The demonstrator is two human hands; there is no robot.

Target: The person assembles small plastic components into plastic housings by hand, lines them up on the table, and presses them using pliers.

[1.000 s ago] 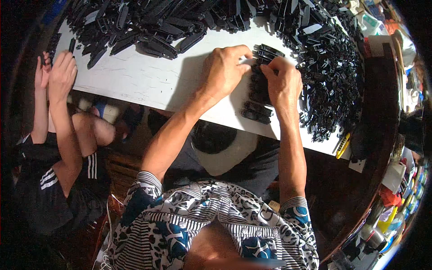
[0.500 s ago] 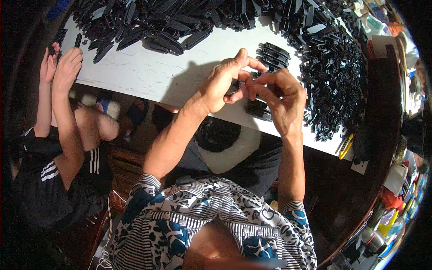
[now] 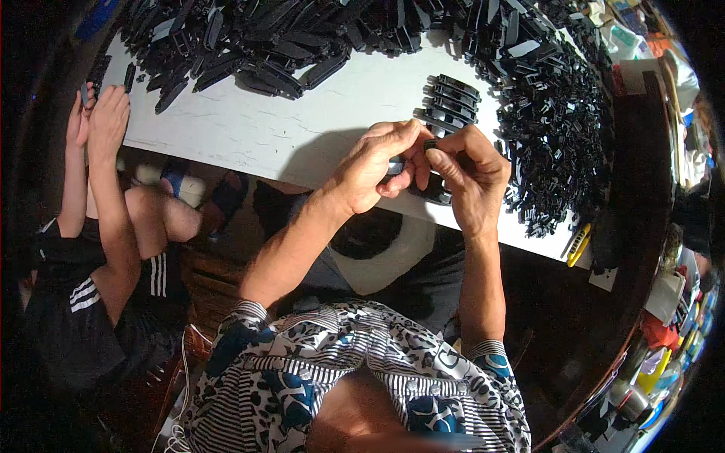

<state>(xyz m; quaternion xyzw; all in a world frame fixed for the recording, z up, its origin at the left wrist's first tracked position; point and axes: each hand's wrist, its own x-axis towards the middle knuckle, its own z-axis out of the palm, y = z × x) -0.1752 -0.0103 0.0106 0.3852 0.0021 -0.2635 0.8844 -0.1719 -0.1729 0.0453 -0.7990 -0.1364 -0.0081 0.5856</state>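
Note:
My left hand (image 3: 377, 162) is closed around a dark plastic part (image 3: 396, 166), of which only a short stretch shows between the fingers. Close beside it, my right hand (image 3: 477, 177) pinches a small black plastic piece (image 3: 430, 144) between thumb and fingers. The fingertips of both hands nearly meet, and how the two pieces sit to each other is hidden. Just beyond my hands, a row of curved black plastic parts (image 3: 456, 92) lies side by side on the white table (image 3: 249, 136). More of these parts show partly under my hands.
Long black plastic parts (image 3: 279, 45) are heaped along the far side. A pile of small black pieces (image 3: 555, 136) covers the table's right. A yellow utility knife (image 3: 579, 245) lies at the front right edge. At left, another person's hands (image 3: 108, 121) work at the table.
My left thumb has come down and the left fingers have closed in. A small black piece now shows at my right fingertips. The other person's hands have shifted slightly.

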